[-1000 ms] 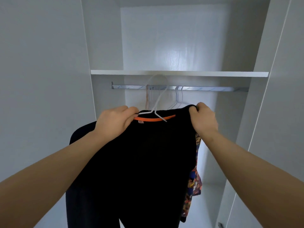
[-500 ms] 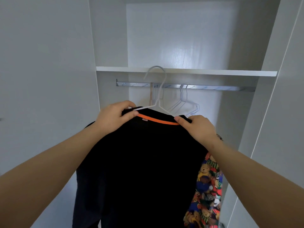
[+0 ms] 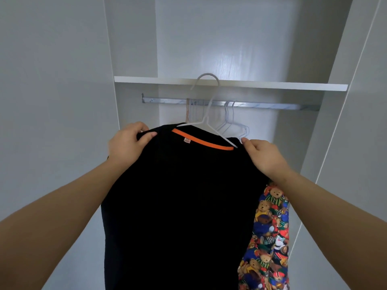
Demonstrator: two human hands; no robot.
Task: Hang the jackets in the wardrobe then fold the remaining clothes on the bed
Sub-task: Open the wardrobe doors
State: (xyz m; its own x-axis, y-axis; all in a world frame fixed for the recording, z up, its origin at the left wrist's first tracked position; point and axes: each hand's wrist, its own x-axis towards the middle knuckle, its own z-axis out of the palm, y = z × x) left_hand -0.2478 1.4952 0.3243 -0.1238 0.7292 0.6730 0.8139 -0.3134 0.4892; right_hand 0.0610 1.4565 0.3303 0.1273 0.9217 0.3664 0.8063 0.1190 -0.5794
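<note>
left hand (image 3: pixel 127 148) bare | right hand (image 3: pixel 267 159) bare | forearms: bare to frame edge

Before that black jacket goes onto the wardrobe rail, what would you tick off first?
1. The white hanger sits inside the black jacket collar: ok.
2. The left hand and right hand grip the jacket's shoulders: ok.
3. Hook over the rail: not ok, it is held higher, in front of the shelf edge.
4. Bare rail to the right of the empty hangers: ok.
5. What the bear-print garment hangs from: cannot tell.
</note>
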